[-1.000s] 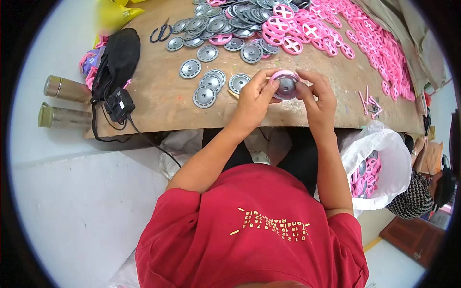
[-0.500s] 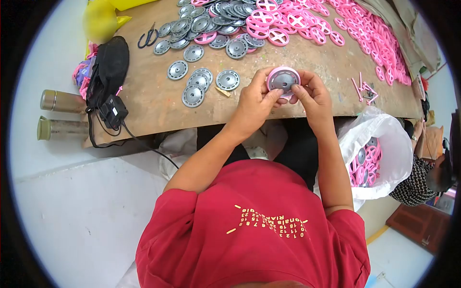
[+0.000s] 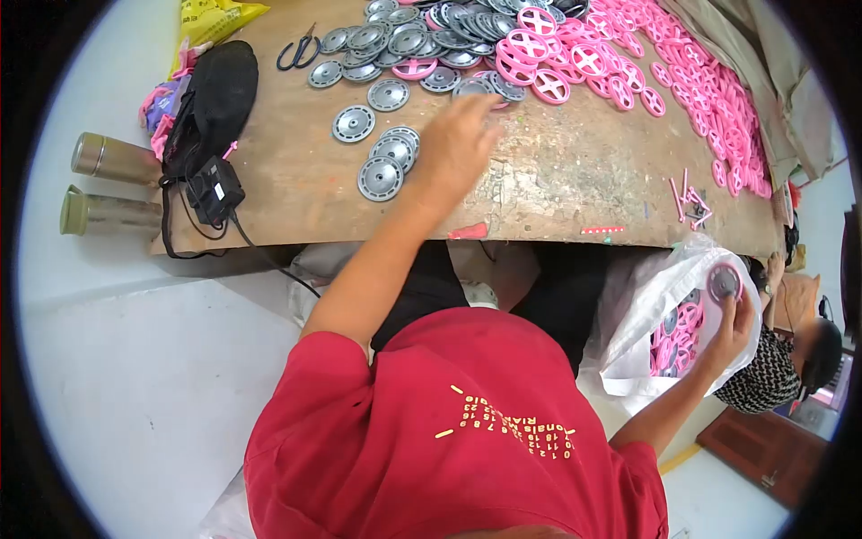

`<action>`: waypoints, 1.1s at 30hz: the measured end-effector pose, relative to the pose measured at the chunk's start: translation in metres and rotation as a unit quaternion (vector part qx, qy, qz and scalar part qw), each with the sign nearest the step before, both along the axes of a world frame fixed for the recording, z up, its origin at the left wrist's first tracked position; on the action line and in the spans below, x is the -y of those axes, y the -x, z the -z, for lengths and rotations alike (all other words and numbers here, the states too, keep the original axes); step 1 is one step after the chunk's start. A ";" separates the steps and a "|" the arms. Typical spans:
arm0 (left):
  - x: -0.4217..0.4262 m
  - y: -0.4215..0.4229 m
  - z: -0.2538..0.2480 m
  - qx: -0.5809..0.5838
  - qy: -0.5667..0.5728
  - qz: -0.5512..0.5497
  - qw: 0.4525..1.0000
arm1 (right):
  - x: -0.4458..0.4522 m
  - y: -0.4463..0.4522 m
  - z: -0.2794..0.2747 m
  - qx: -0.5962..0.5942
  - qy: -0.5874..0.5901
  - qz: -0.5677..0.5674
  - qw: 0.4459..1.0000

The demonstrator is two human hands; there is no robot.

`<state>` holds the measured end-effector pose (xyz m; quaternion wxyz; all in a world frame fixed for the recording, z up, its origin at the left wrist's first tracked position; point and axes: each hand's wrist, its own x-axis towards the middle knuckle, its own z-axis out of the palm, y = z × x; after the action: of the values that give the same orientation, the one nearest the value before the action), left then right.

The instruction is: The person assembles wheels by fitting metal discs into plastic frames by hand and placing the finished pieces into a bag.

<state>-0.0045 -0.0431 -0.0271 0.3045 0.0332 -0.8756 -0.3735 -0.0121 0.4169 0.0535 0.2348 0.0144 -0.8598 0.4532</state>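
My right hand (image 3: 734,325) grips a toy wheel (image 3: 724,283), a pink rim with a grey disc in it, at the right side of a white plastic bag (image 3: 626,364). Inside the bag lie several pink wheel parts (image 3: 675,337), some with grey discs. Over the table, my left hand (image 3: 456,148) is smeared by motion, its fingertips near the edge of a pile of grey discs (image 3: 409,42). Whether it holds anything is unclear. Left of that hand are loose grey discs (image 3: 380,178), some overlapping.
Pink wheel rims (image 3: 588,61) are heaped at the back and right of the table (image 3: 557,180). Small pink pins (image 3: 691,202) lie near its right edge. Scissors (image 3: 298,49), a black adapter (image 3: 215,190) and two bottles (image 3: 117,160) are at left. Another person (image 3: 772,368) is at far right.
My hands have parted. The right one has carried the wheel from the table's front to the bag, while the left has moved up and left toward the grey discs.
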 end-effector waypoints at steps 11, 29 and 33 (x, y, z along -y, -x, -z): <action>0.028 -0.003 0.001 0.017 0.036 -0.067 0.997 | 0.215 0.082 0.007 0.016 -0.126 -0.287 0.949; 0.016 -0.052 0.015 0.009 0.066 0.013 0.998 | 0.351 0.106 0.072 -0.225 -0.344 -0.362 0.837; 0.000 -0.046 0.016 -0.020 0.069 0.037 0.997 | 0.370 0.113 0.074 -0.290 -0.415 -0.351 0.788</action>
<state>0.0417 -0.0428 -0.0428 0.3099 -0.0274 -0.8934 -0.3241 -0.1254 0.0468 -0.0205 0.2690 0.5418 -0.7924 0.0787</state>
